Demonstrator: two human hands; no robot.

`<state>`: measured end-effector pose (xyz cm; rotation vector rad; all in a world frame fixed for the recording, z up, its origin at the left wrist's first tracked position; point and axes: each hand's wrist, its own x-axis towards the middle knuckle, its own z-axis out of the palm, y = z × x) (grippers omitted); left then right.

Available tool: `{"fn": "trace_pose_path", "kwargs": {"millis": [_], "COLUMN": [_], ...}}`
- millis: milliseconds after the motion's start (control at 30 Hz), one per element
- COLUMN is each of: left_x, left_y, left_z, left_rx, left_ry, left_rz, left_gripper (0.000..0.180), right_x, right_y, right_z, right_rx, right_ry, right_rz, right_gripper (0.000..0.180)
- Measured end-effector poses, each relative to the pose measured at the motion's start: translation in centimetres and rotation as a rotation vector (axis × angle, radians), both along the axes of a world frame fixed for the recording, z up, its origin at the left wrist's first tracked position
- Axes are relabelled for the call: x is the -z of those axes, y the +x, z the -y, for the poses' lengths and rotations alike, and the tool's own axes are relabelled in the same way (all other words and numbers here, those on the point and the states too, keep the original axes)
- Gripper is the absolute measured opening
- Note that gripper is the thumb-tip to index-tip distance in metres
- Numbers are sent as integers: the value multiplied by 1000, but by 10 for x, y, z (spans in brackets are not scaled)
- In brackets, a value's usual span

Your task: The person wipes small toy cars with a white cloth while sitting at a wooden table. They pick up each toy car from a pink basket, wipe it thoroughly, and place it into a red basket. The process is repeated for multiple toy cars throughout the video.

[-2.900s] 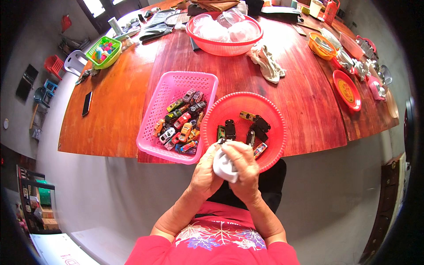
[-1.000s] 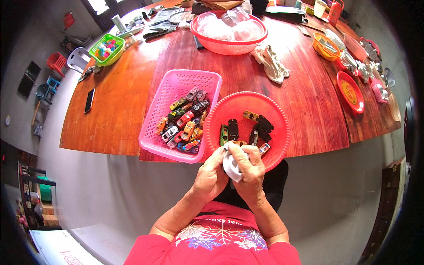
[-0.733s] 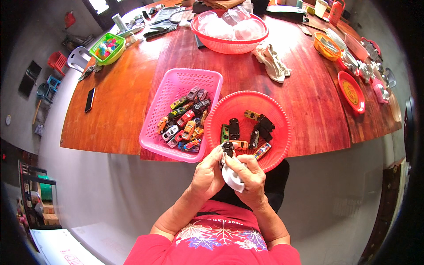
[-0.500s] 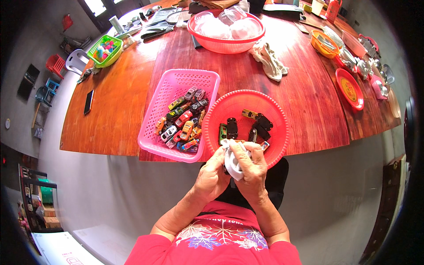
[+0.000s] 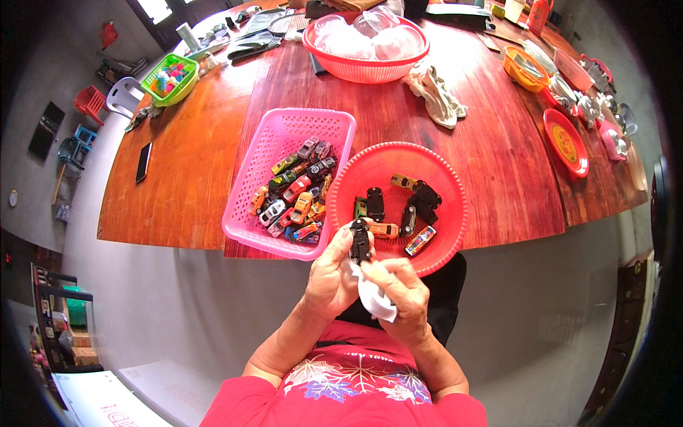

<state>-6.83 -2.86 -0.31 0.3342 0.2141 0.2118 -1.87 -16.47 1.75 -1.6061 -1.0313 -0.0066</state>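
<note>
Between the fingers of my left hand is a toy car, its black underside showing. My right hand pinches a white cloth just below the car, and one end of the cloth touches the car's lower end. Both hands are over the near edge of a round red basket. Several toy cars lie in that basket, among them an orange car and a colourful striped car; some show black undersides. Left of it, a pink rectangular basket holds a pile of toy cars.
A larger red basket of clear plastic pieces stands farther back, with a crumpled beige cloth to its right. At the left are a phone and a green basket. A red tray lies at the right.
The cloth has come away from around the toy car, uncovering its black underside. My right hand has moved down with the cloth; more cars in the round basket show.
</note>
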Motion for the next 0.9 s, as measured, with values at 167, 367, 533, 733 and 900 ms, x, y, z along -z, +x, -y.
{"fn": "trace_pose_path", "kwargs": {"millis": [167,367,533,733,900], "left_x": [4,6,2,6,5], "left_y": [-1,0,2,3,0], "left_z": [4,-10,-4,-3,-5], "left_rx": [28,-40,-46,-47,-71], "left_ry": [-105,-48,-172,-91,12], "left_rz": [-15,44,4,-30,-15], "left_gripper": [36,42,39,38,34], "right_x": [6,22,8,17,16], "right_y": [4,-3,3,-7,-3], "right_z": [-16,0,-10,-10,-9], "right_rx": [122,49,227,97,80], "right_ry": [-62,-26,24,-49,-2], "right_rz": [226,195,175,147,77], "right_gripper": [52,47,44,49,48]}}
